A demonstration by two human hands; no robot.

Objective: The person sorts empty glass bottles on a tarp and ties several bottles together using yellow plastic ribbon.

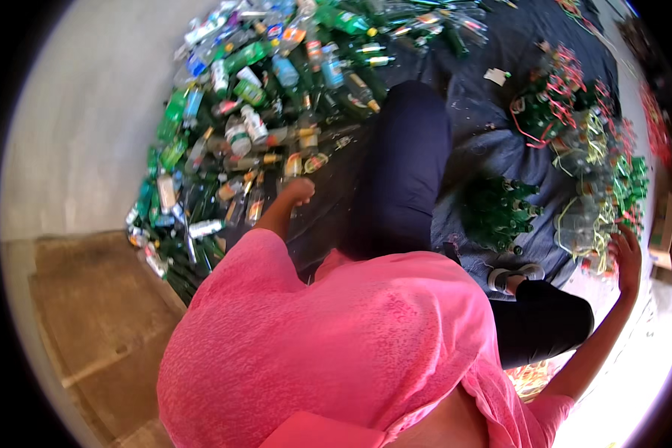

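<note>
My left hand point(300, 192) is closed, beside the near edge of a big heap of bottles. A clear bottle with an orange label point(293, 166) lies right beyond it; what the fingers hold, if anything, is hidden. Out at the far right, my right hand point(626, 261) has its fingers stretched and apart. It is at a bundle of clear plastic bottles point(579, 225) wound with pale yellow strapping; whether it touches them I cannot tell. Left of that bundle, several green bottles point(500, 213) stand grouped together on a black sheet point(467, 149).
Mixed plastic and glass bottles point(254, 97) cover the upper left. More bundles tied with red strap point(564, 78) stand along the right. My bent knee point(411, 149) rises between heap and bundles. Brown cardboard point(104, 313) lies lower left, beside a grey wall point(82, 112).
</note>
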